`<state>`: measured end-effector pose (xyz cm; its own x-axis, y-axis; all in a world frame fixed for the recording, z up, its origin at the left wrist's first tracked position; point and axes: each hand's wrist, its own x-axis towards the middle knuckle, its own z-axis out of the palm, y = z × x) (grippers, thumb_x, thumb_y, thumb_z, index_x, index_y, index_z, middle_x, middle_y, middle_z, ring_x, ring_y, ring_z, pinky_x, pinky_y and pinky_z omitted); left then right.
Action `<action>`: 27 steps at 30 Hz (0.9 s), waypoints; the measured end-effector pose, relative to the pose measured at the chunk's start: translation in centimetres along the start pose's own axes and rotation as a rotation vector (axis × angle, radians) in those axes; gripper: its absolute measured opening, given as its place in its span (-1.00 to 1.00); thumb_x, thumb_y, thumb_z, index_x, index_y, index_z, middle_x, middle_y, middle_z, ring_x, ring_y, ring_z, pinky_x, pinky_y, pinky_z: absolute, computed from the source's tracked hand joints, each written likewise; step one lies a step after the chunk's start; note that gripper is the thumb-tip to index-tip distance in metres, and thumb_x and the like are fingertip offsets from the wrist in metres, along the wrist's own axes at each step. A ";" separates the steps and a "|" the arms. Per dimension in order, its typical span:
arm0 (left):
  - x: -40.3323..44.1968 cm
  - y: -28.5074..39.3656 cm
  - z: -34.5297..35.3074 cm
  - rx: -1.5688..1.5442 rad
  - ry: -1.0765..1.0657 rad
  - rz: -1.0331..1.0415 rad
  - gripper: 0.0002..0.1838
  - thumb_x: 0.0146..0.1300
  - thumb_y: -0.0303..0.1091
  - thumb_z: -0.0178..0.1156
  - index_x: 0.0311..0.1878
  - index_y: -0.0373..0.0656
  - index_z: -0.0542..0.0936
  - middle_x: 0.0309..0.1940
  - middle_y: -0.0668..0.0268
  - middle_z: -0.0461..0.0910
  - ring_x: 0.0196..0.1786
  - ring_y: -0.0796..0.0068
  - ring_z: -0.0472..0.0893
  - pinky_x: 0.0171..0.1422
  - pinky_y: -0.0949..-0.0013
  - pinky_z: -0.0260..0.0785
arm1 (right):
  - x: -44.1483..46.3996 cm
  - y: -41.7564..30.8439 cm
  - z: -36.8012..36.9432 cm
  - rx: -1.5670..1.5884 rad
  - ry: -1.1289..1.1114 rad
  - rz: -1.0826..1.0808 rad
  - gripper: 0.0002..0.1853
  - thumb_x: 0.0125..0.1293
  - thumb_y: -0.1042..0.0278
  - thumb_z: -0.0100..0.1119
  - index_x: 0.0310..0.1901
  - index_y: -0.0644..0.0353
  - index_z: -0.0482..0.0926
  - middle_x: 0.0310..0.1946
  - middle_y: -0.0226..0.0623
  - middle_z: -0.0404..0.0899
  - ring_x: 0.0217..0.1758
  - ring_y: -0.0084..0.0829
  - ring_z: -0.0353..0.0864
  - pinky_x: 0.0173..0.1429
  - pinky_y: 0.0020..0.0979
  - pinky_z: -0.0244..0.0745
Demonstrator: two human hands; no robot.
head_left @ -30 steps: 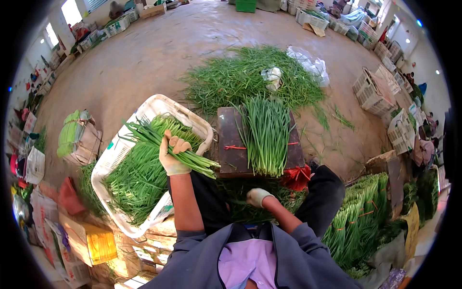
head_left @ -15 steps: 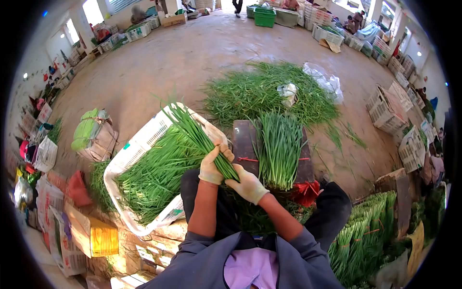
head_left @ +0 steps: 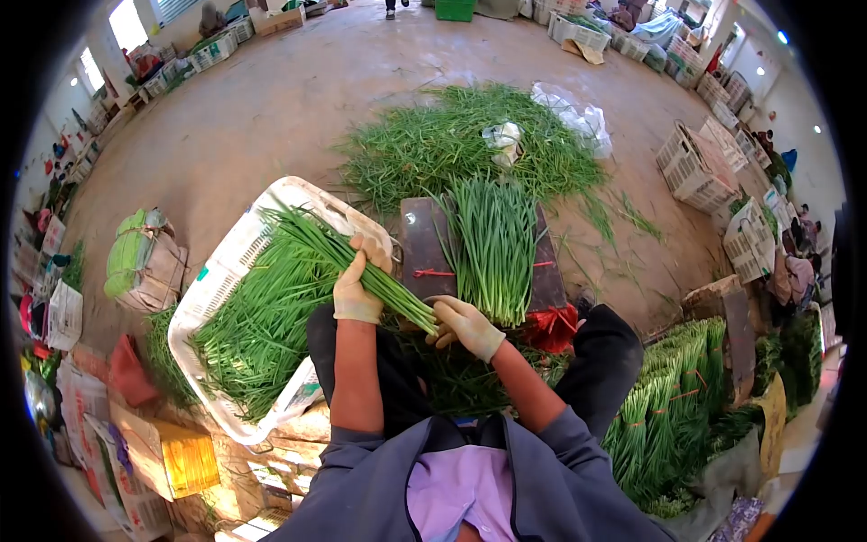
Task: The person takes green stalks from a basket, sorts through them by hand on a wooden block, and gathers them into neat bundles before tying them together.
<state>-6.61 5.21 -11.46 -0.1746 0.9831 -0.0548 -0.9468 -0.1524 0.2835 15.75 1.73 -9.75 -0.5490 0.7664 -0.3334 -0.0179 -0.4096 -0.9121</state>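
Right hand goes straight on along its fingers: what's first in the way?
Probably the stem ends of the green bunch in the left hand; the right hand looks at or just short of them, depth unclear.

A green bin point(head_left: 454, 9) stands far across the floor point(head_left: 271, 108).

Our right hand point(head_left: 466, 327) has come up from low and near, where it was clear of the stems a second ago, to touch the butt ends of the green bunch point(head_left: 332, 247). Half a second ago we had it close beside our left hand point(head_left: 361, 285); now a stretch of stems shows between them. We hold the bunch at a shallower slant than then, though steeper than a second ago. On the far floor we see walking legs point(head_left: 392, 9), out of sight a second ago.
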 end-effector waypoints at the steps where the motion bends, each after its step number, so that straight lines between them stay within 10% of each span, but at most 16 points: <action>1: 0.3 0.2 -0.4 -0.010 -0.079 -0.002 -0.66 0.40 -0.43 0.17 0.22 -0.10 0.51 -0.01 0.38 0.55 -0.10 0.37 0.54 0.03 0.22 0.43 | -0.4 -0.2 -0.4 0.004 -0.013 -0.022 -0.45 0.52 0.12 -0.01 0.35 0.37 0.31 -0.13 -0.15 0.61 -0.23 -0.37 0.74 -0.23 -0.44 0.63; 12: -0.2 -0.9 -0.1 0.049 -0.074 0.013 -0.65 0.39 -0.43 0.17 0.23 -0.05 0.53 -0.11 0.40 0.58 -0.16 0.41 0.56 -0.04 0.23 0.46 | -0.9 0.0 2.0 -0.179 0.113 -0.100 -0.61 0.43 0.25 0.16 0.16 0.32 0.49 -0.35 -0.34 0.62 -0.44 -0.60 0.59 -0.35 -0.54 0.51; 14: 0.1 -0.9 0.0 0.096 0.197 -0.008 -0.68 0.40 -0.37 0.17 0.20 -0.04 0.55 -0.22 0.39 0.59 -0.26 0.38 0.55 -0.15 0.27 0.44 | -0.7 0.0 2.4 -0.108 0.121 -0.142 -0.62 0.43 0.26 0.14 0.17 0.29 0.49 -0.28 -0.30 0.63 -0.35 -0.56 0.62 -0.29 -0.51 0.54; 17: 0.4 -1.2 0.2 0.114 0.295 0.117 -0.70 0.38 -0.35 0.18 0.16 -0.06 0.56 -0.33 0.35 0.59 -0.34 0.33 0.56 -0.21 0.25 0.46 | -0.4 1.5 1.9 -0.265 0.355 -0.433 -0.51 0.44 0.37 0.05 0.37 0.25 0.34 0.18 -0.05 0.54 0.25 -0.30 0.53 0.34 -0.31 0.41; 22: 0.0 -2.6 0.2 -0.027 0.246 0.104 -0.71 0.38 -0.48 0.15 0.14 -0.10 0.51 -0.27 0.24 0.58 -0.34 0.32 0.57 -0.20 0.20 0.51 | 1.2 3.5 2.1 -0.191 0.578 -0.799 -0.47 0.43 0.46 -0.05 0.40 0.39 0.25 0.29 -0.03 0.41 0.37 -0.20 0.40 0.48 -0.23 0.21; 27: -0.7 -5.0 -0.7 0.010 0.254 0.017 -0.67 0.43 -0.48 0.11 0.23 -0.11 0.45 -0.21 0.22 0.61 -0.32 0.37 0.62 -0.22 0.19 0.57 | 3.8 3.3 3.0 -0.378 0.530 -0.723 -0.47 0.41 0.50 0.02 0.39 0.38 0.27 0.27 -0.02 0.43 0.35 -0.18 0.43 0.46 -0.24 0.25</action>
<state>-1.99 5.21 -13.50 -0.2538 0.9231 -0.2888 -0.9407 -0.1661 0.2959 11.09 1.78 -13.28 -0.0624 0.9317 0.3578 0.1176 0.3629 -0.9244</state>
